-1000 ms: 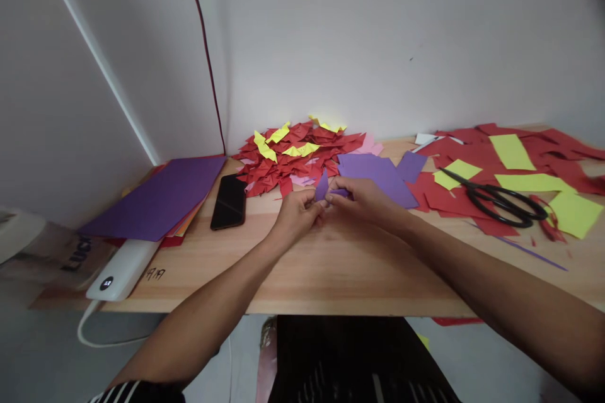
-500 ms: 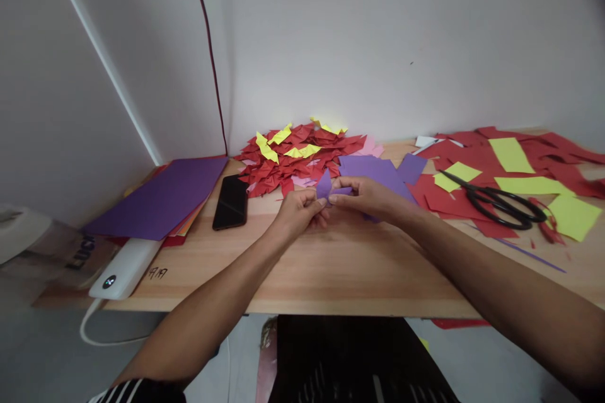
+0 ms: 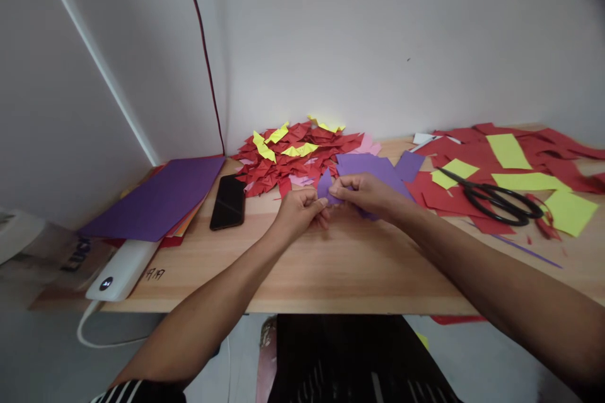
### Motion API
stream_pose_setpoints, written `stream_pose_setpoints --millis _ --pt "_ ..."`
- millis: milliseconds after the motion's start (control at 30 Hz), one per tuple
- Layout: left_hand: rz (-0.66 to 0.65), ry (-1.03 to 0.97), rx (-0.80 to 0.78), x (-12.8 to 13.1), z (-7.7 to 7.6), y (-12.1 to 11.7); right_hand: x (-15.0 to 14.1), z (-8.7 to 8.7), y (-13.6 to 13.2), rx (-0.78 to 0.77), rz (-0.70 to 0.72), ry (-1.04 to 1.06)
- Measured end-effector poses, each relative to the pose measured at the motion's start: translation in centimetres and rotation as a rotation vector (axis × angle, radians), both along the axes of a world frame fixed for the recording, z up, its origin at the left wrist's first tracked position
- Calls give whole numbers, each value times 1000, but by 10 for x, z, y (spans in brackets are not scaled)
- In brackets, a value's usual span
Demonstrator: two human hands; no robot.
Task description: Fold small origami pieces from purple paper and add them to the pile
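Note:
Between my two hands is a small folded piece of purple paper [image 3: 324, 185], held above the table with one pointed corner up. My left hand [image 3: 303, 206] pinches its lower left side between thumb and forefinger. On its right side, the thumb and fingers of my right hand [image 3: 355, 191] close on the same paper and cover part of it. Just behind lies a heap of folded red paper shapes [image 3: 302, 148], with a few yellow and pink ones among them. Flat purple paper pieces [image 3: 373, 170] lie behind and partly under my right hand.
Black scissors [image 3: 496, 198] rest on red paper scraps [image 3: 454, 198] and yellow paper pieces [image 3: 571, 211] at the right. To the left are a black phone [image 3: 228, 203], a stack of purple sheets [image 3: 161, 198] and a white power bank [image 3: 120, 274] with a cable.
My right thumb and fingers have shifted on the folded purple paper; the flap that stuck out to the right no longer shows. My left hand keeps its pinch. The view has shifted slightly.

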State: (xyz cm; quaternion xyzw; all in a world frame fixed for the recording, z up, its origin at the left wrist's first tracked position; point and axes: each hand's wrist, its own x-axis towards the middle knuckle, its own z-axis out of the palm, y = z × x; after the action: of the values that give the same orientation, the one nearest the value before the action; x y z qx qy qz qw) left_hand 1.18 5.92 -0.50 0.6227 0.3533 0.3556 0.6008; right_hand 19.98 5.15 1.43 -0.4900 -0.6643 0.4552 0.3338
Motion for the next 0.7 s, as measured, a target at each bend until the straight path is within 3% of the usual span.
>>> stream_pose_setpoints --millis 200,267,467,700 --pt "54 -151 -75 -1 9 -3 -3 -5 4 -121 -8 339" --pt "49 -183 -81 -1 11 -4 -7 -6 2 -103 8 284" --pt "11 -106 -108 -1 7 -3 -19 -15 -3 158 -73 123" --pt "-31 -32 -103 -1 3 -3 -15 -10 -5 232 -7 35"
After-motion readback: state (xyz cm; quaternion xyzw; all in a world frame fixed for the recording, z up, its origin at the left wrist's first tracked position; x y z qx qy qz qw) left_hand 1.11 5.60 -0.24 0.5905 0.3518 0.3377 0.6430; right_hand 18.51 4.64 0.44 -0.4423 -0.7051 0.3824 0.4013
